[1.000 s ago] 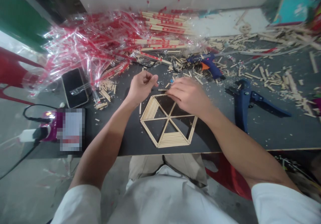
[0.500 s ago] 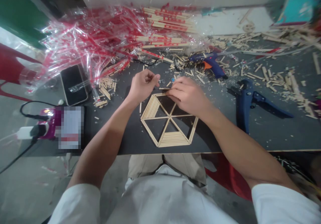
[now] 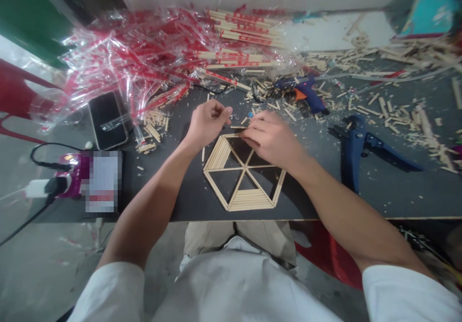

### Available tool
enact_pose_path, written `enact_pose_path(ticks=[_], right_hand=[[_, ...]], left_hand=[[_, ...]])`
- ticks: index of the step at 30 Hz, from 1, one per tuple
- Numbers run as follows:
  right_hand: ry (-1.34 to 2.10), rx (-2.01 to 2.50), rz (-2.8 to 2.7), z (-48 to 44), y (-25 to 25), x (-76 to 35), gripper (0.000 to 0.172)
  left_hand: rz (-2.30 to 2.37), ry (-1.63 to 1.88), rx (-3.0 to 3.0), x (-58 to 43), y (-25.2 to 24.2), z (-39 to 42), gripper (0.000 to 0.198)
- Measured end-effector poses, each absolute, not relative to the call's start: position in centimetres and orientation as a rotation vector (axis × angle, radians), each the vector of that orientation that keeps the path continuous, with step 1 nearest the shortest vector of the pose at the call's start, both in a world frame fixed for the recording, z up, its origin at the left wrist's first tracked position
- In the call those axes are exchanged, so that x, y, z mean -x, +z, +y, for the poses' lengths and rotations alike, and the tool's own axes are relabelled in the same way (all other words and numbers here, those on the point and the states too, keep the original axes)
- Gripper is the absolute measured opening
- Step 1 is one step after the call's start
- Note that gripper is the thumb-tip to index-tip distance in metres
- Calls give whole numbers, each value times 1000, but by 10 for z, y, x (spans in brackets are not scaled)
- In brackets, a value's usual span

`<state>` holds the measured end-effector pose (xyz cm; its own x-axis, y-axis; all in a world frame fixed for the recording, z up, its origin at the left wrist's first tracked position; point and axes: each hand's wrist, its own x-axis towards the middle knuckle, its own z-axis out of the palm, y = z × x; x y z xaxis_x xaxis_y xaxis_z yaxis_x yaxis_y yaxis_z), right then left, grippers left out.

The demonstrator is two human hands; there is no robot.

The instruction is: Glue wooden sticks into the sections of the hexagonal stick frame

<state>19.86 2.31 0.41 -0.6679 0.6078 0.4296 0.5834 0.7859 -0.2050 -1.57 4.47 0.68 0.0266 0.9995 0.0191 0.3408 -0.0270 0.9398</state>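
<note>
A hexagonal frame of wooden sticks lies flat near the table's front edge, its spokes meeting in the middle. Two of its wedges are partly filled with rows of sticks. My right hand is over the frame's upper right side, fingers closed on a short wooden stick that pokes out to the left. Just beyond the frame's upper left corner is my left hand, its fingers curled and thumb pressed towards them; what they hold, if anything, I cannot make out. A longer stick lies under that wrist.
Behind are red-and-clear plastic wrappers and bundled chopsticks. A blue glue gun and blue cutters lie to the right among stick scraps. Two phones and a purple power adapter are at left.
Both hands hold almost the same pose and place. The whole view has shifted very slightly; nothing has been picked up or let go.
</note>
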Motion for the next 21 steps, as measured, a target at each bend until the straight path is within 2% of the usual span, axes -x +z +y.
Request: enact_pose_path(ticks=[21], right_hand=[[5, 882, -2465, 21, -2, -194, 26]], left_hand=[[1457, 952, -1649, 14, 8, 43, 21]])
